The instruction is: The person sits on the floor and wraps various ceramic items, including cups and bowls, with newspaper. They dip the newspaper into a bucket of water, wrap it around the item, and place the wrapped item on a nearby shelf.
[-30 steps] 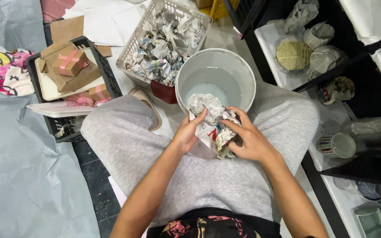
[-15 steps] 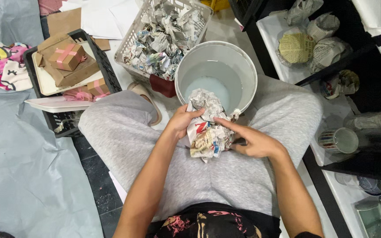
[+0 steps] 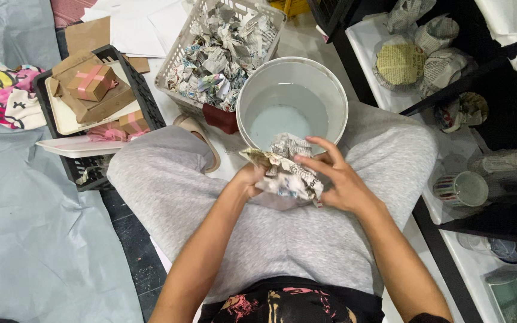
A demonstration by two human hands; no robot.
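I sit with grey-trousered legs crossed, and a crumpled newspaper bundle lies between my hands over my lap. My left hand grips its left side from below. My right hand presses on its right side with fingers spread over the paper. Whatever the paper wraps is hidden. Just beyond the bundle stands a white bucket with a pale bottom.
A white basket of crumpled newspaper stands behind the bucket. A black crate with brown gift boxes is at left, on grey sheeting. Black shelves at right hold newspaper-wrapped items, a striped mug and glassware.
The bundle has been turned and flattened between my hands; my left hand slid under it and my right hand spread over its right side.
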